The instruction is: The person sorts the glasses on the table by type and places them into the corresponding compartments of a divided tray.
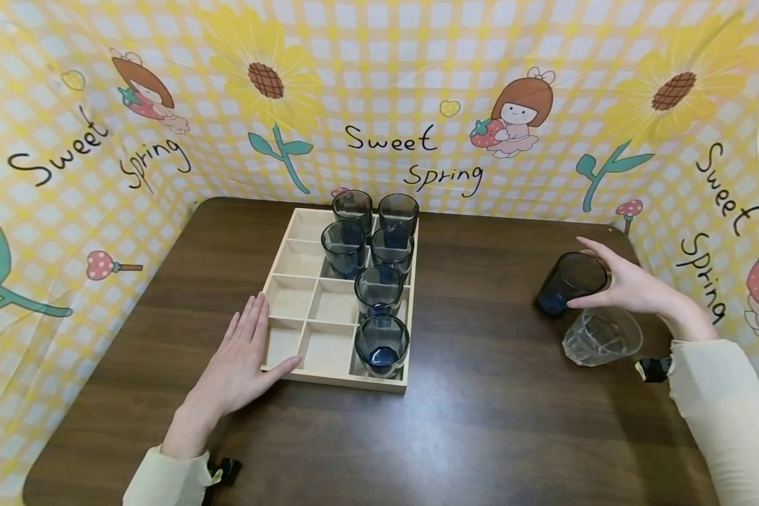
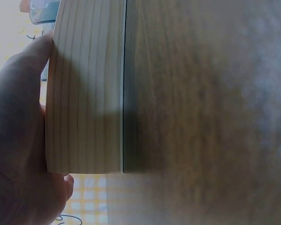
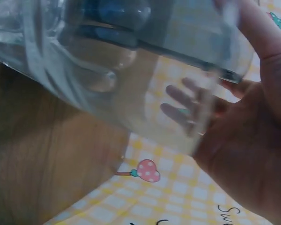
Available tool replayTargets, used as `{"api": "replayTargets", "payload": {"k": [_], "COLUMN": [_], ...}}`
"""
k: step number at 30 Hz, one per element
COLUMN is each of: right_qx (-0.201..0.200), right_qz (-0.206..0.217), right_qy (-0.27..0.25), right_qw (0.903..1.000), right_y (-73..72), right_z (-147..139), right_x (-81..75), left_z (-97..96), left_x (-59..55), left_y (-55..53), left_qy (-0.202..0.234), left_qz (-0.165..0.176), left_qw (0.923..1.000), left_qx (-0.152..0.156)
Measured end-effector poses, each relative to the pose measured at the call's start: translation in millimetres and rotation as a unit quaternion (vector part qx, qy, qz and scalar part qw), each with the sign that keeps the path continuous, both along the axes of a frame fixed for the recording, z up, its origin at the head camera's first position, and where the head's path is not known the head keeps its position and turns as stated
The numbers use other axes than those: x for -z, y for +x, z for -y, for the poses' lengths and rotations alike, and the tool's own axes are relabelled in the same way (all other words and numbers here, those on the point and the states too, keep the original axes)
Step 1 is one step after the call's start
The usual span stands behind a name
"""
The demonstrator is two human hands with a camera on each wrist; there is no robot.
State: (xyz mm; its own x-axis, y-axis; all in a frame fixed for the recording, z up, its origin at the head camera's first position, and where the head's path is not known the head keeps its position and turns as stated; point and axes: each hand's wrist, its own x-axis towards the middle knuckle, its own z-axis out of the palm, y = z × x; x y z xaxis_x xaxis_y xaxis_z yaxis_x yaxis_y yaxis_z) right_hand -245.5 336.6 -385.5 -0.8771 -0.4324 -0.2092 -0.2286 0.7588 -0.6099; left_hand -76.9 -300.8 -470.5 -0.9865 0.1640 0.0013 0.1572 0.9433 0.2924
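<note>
A light wooden tray [image 1: 335, 378] divided into compartments lies on the table, with several dark tinted glasses [image 1: 382, 348] standing upright along its right side and far middle. My left hand [image 1: 240, 365] rests on its near left corner, fingers straight along the left side and thumb at the front edge; the left wrist view shows the tray's wooden side wall [image 2: 86, 103]. Over on the right, my right hand [image 1: 626, 281] reaches around another dark glass [image 1: 559, 284], thumb and fingers spread on either side near its rim. Just nearer stands a clear glass [image 1: 601, 341], which fills much of the right wrist view.
The dark brown wooden table [image 1: 481, 422] is bordered by a yellow checked cloth [image 1: 379, 84] with flower prints, behind and at both sides. Tray compartments along the left side show bare wood.
</note>
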Motion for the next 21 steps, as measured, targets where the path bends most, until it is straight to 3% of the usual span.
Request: {"api": "replayTargets", "payload": {"k": [4,12,17,21], "right_qx": [-0.003,0.001,0.014,0.035], "right_qz": [-0.004,-0.082,-0.067,-0.055], "right_qy": [-0.016,-0.066,-0.123,-0.131], "right_qw": [0.9999,0.9945,0.99,0.9891], "right_y": [-1.4,-3.2,-2.3,-1.4], "right_z": [2,0,-1,-2], "right_x": [4.3,15.5,19.3,18.4], "left_z": [0.2,0.4,0.0,-0.3], "left_x": [-0.7,-1.4,-1.8,-3.0], "left_y": [-0.6,-0.2,0.4,0.8], "left_qy": [0.002,0.0,-0.001,0.0], "left_qz": [0.002,0.008,0.007,0.01], "left_qw": [1.0,1.0,1.0,0.9999], "left_qx": [0.0,-0.003,-0.004,-0.004]}}
